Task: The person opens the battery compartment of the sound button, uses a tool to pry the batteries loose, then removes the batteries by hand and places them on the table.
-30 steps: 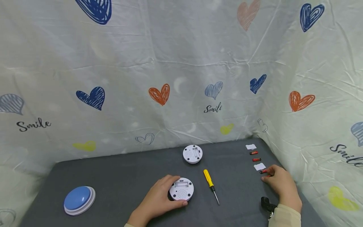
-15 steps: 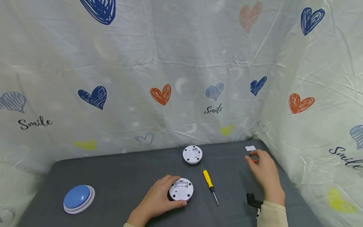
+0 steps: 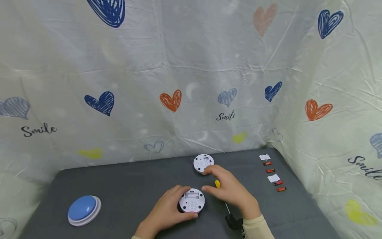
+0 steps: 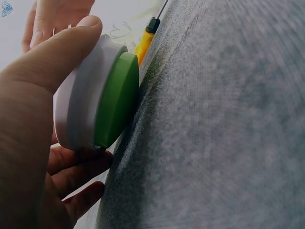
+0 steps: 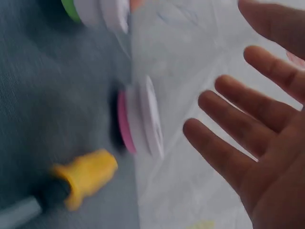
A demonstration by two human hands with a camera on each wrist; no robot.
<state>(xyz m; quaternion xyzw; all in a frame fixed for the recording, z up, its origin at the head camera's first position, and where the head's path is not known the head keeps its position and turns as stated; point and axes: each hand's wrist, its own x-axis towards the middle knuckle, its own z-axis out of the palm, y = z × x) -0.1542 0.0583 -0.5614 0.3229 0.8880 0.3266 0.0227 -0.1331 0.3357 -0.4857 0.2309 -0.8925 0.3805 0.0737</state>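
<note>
My left hand (image 3: 167,209) grips a round white push-button device (image 3: 192,206) by its rim, thumb near and fingers far. It lies upside down with a bare battery slot on top; the left wrist view shows its green dome (image 4: 116,100) facing the table. My right hand (image 3: 232,191) hovers just to the right, over the yellow-handled screwdriver (image 3: 217,184), partly hiding it. In the right wrist view its fingers are spread and hold nothing. Behind stands a second upturned white device (image 3: 200,163), its slot partly covered by the right fingers in the head view; its dome is pink (image 5: 126,124).
At the right back lie several red-and-black batteries (image 3: 270,171) in a column, with a white battery cover (image 3: 264,157) at the far end and another cover (image 3: 273,178) midway. A blue-domed push button (image 3: 81,208) sits upright at the left. A printed cloth (image 3: 128,132) hangs behind the table.
My right hand has left the batteries at the right and come left, over the screwdriver. The left hand stays on the device.
</note>
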